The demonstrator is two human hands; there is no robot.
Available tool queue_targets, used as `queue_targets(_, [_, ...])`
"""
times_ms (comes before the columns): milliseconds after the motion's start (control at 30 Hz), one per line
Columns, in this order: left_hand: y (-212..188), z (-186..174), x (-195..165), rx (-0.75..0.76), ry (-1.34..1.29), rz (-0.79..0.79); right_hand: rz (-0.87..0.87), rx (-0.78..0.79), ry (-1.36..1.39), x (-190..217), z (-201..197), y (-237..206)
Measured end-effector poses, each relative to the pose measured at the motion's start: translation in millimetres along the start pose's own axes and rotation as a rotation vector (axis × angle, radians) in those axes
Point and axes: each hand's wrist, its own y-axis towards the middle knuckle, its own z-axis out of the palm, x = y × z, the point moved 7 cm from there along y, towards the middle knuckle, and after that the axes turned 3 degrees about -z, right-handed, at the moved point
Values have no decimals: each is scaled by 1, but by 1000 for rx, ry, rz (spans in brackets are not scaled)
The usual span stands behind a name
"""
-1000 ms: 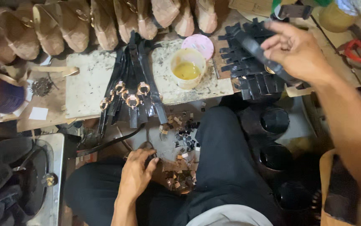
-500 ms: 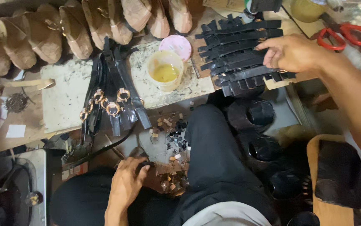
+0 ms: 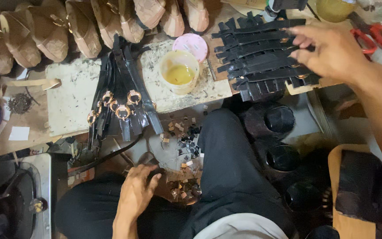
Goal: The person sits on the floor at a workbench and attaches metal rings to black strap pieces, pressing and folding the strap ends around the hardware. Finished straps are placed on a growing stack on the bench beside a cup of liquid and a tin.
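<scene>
Right hand (image 3: 332,53) spread over fanned black straps (image 3: 261,57), laid flat for picking | left hand (image 3: 135,194) curled loosely, resting on lap by scraps (image 3: 182,150) | glue cup (image 3: 179,71) within reach

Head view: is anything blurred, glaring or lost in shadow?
Head view: right hand is motion-smeared over the black straps; the glue cup and buckled straps are sharp; lower right falls into deep shadow; no strong glare; left hand is fairly clear.

Warm light falls on my tabletop (image 3: 67,102); my lap lies in deep shadow, my right hand (image 3: 328,53) motion-blurred.
</scene>
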Motion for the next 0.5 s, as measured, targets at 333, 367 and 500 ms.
queue_targets(333, [17,-1,-4,-28,-9,61,-369,6,152,180,48,31])
queue_targets(367, [15,-4,-2,-41,-15,73,-438,-5,206,202,58,33])
queue_targets(500, [9,-14,8,-57,-32,86,-640,63,189,283,121,43])
